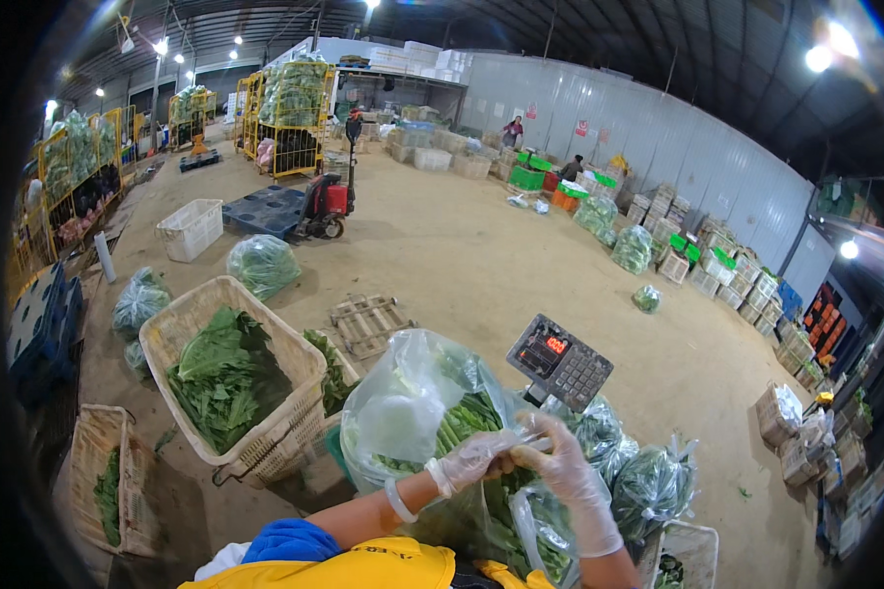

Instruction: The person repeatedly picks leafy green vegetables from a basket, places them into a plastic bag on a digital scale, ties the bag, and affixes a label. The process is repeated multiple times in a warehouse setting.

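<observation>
Both of my hands wear thin clear disposable gloves. My left hand (474, 460) has its fingers closed on gathered film of a large clear plastic bag (390, 412). My right hand (562, 467) pinches the same gathered film between thumb and fingers, close beside the left. Leafy green vegetables (468, 420) fill the bag below my hands. Just beyond stands the keypad and red-lit display of a digital scale (556, 361). Under my right forearm, another clear bag (545, 526) of greens shows. The bag hides whatever it rests on.
To the left stands a plastic crate (232, 283) of leafy greens, with a lower crate (96, 478) beside it. Tied bags of greens (652, 482) sit at the right. Farther off are a pallet jack (328, 202), yellow cage trolleys (287, 118) and two people (512, 131) by stacked crates.
</observation>
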The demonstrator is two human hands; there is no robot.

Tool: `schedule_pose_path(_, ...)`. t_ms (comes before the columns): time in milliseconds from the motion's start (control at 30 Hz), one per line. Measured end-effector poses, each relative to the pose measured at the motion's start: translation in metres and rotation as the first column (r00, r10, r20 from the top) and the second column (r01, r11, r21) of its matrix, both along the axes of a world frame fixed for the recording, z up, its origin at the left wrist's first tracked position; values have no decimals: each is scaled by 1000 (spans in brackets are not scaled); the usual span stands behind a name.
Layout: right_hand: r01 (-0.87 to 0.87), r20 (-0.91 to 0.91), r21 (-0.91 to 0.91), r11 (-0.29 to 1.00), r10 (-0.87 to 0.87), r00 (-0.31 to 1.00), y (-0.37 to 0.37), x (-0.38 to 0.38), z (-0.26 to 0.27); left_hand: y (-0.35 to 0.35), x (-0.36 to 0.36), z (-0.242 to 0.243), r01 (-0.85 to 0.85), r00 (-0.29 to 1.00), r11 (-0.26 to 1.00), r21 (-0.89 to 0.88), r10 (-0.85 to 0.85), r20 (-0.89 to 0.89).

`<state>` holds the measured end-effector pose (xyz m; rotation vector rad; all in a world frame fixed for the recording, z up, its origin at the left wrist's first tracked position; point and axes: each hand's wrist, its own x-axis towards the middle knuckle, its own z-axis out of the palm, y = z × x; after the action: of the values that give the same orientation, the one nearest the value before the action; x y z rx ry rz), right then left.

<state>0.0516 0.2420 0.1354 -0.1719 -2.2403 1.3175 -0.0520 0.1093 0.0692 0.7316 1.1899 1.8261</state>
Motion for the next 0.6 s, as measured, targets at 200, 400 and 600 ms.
schedule_pose_path(200,160,-222,415,896,-71,973,13,-2,-27,-18,-4,-3,48,998,999,17,-49,39)
schedule_pose_path(400,-251,31,560,790,283,959,1,23,-6,-21,1,-11,-69,917,989,131,114,-383)
schedule_pose_path(600,-221,-2,-393,893,239,971,-34,-8,5,0,-8,-7,-257,-33,893,369,374,-927)
